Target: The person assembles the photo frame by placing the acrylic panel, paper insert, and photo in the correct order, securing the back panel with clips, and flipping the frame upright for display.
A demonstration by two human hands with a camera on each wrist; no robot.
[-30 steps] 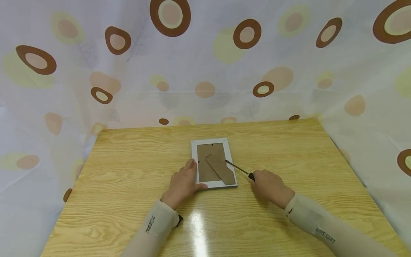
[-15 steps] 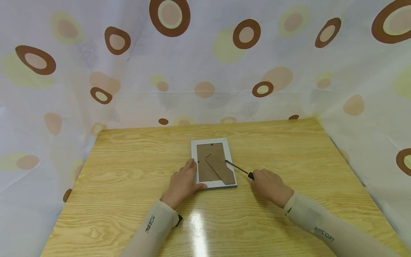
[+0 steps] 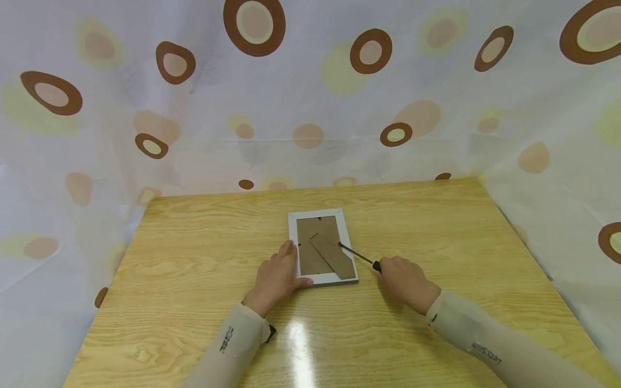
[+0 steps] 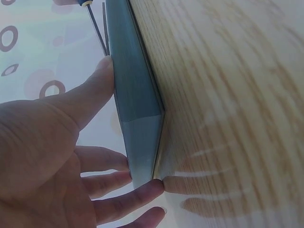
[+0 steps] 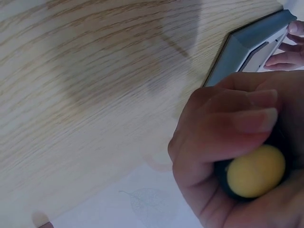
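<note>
A white-edged picture frame (image 3: 346, 231) lies back up on the wooden table, its brown backing board (image 3: 309, 260) and slanted stand leg (image 3: 343, 265) showing. Small dark tabs sit along the inner edge. My left hand (image 3: 274, 277) holds its near left corner, thumb on the near rim and fingers along the left side. My right hand (image 3: 407, 283) grips a screwdriver (image 3: 359, 254) by its black handle. The tip meets the backing's right edge, where the tab is hidden by it. In the right wrist view, the yellow handle end (image 5: 256, 172) pokes out of the curled fingers.
The wood-grain table (image 3: 204, 231) extends around the frame on all sides. Pale curtain (image 3: 310, 97) with brown and yellow round shapes stands behind it and along both sides. Light glares off the table's near part.
The screwdriver tip has shifted slightly left, from the rim's inner edge onto the backing's edge, with my right hand following. My left hand keeps its hold and the frame lies as before.
</note>
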